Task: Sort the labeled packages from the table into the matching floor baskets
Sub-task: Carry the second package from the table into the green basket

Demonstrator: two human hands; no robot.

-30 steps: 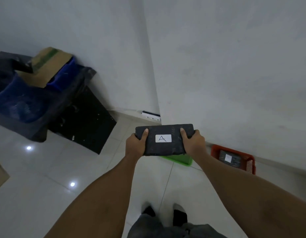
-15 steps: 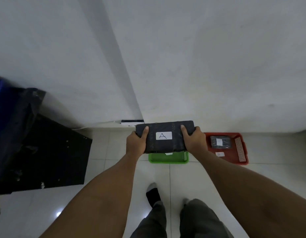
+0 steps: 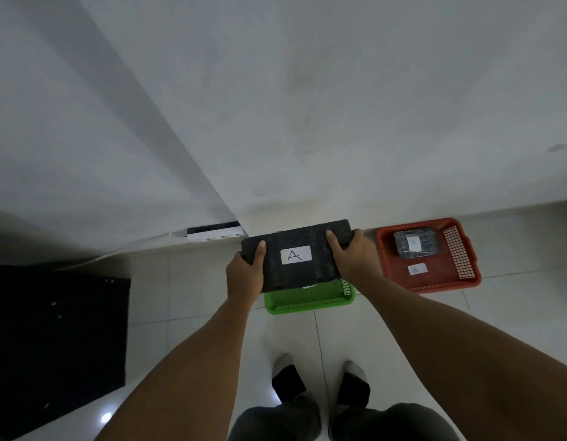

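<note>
I hold a flat black package (image 3: pixel 294 268) with a white label marked "A" in front of me. My left hand (image 3: pixel 245 273) grips its left end and my right hand (image 3: pixel 355 254) grips its right end, thumbs on top. The package hangs over a green basket (image 3: pixel 307 302) on the floor and hides most of it. To the right stands a red basket (image 3: pixel 466 275) with a white tag on its floor. Inside the red basket lies another black package (image 3: pixel 417 245) with a white label.
Both baskets stand against the white wall (image 3: pixel 307 106). A white power strip (image 3: pixel 215 233) lies at the wall corner. A black mat (image 3: pixel 53 338) covers the floor at left. My two feet (image 3: pixel 320 383) stand on white tiles just short of the green basket.
My view has swung right and down, so the blue bin at left has dropped out of sight. The baskets now lie straight ahead and closer. My grip on the package is unchanged.
</note>
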